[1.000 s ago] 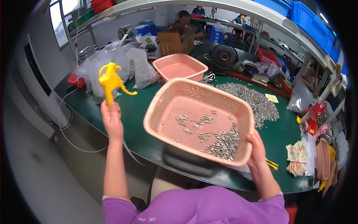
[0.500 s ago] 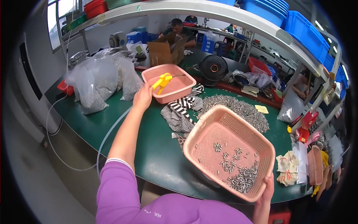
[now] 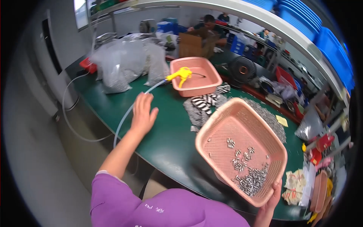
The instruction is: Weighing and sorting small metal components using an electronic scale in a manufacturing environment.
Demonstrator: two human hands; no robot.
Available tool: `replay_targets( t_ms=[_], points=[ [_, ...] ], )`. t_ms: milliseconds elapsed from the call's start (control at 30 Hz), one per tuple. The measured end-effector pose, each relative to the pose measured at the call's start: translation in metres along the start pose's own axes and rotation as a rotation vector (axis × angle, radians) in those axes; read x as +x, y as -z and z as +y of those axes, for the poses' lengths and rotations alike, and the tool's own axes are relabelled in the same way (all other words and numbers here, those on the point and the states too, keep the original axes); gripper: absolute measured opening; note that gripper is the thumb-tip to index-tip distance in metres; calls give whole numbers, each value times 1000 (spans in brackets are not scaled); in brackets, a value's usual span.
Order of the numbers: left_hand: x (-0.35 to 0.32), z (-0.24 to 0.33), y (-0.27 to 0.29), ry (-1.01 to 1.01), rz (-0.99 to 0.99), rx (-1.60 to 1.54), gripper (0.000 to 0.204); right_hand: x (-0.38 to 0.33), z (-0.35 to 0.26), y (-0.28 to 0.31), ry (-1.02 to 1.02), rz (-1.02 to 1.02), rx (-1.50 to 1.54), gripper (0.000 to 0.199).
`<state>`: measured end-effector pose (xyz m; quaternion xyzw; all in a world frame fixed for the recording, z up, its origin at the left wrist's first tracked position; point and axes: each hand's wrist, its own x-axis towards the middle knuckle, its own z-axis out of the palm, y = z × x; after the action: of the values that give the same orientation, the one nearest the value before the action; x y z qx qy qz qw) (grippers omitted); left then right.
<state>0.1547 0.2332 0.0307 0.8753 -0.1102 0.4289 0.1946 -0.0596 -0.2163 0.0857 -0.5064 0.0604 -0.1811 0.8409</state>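
My right hand [image 3: 275, 192] grips the lower right corner of a pink perforated plastic basket [image 3: 211, 145], which tilts toward me. Small shiny metal pins [image 3: 251, 181] have gathered in its lower corner, with a few clusters higher up. Nothing is in my left hand [image 3: 143, 115]; its fingers are apart, over the green table near a pale blue air hose [image 3: 130, 109]. That hose runs to a yellow air blow gun [image 3: 183, 73], which rests across the rim of a second pink basket [image 3: 196, 90].
Clear bags of metal parts [image 3: 119, 68] stand at the back left. A striped cloth [image 3: 204, 104] and a heap of metal pins [image 3: 270, 115] lie beyond the held basket. Behind them is a black fan [image 3: 242, 70]. Blue baskets [image 3: 298, 17] sit on the overhead shelf.
My left hand has let go of the yellow air blow gun and drawn back toward me, leaving it on the far basket. My right hand still holds the near basket. The view has shifted left.
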Motion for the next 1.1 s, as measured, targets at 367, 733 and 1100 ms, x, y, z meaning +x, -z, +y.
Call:
replay_targets(
  t_ms=[367, 733, 1100],
  points=[
    [-63, 62, 61, 56, 243, -327, 11, 49, -12, -35, -308, -252, 126, 41],
    [-102, 210, 122, 261, 409, -451, 10, 40, -83, -87, -417, -667, 147, 24],
    [-145, 307, 154, 974, 365, -1411, 74, 181, -30, -103, -509, -1099, -322, 35]
  ],
)
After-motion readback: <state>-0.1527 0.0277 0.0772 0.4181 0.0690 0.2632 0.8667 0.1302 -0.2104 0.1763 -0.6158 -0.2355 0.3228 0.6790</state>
